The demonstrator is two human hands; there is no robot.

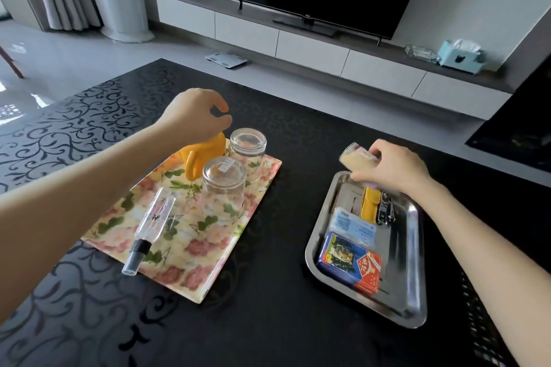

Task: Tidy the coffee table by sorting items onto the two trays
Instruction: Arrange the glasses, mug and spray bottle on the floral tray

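The sorting looks nearly finished. At 9 o'clock the left hand (193, 116) hovers over the far end of the floral tray (179, 286), its fingers loosely curled with nothing between them; whether it brushes the yellow mug (205, 152) below it cannot be told. That tray holds the drinkware: a clear spray bottle (152, 223) lying at its 7 o'clock edge with the cap hanging over the rim, the mug on its side at 11 o'clock, and two glass tumblers turned upside down, one (224, 185) just beside the mug and one (248, 146) at 12 o'clock.

The steel tray (414, 277) at 3 o'clock on the counter (268, 322) takes the small goods: a box of playing cards (348, 262) at 6 o'clock, a tissue pack (353, 226) touching it, then a yellow case (369, 205) and nail clippers (386, 211).

The right hand (399, 170) grips a small pale bottle (357, 158) (blurred, label unreadable) above that tray's 12 o'clock rim. Setting it down appears to be the last step, and the spray bottle may want nudging inward.
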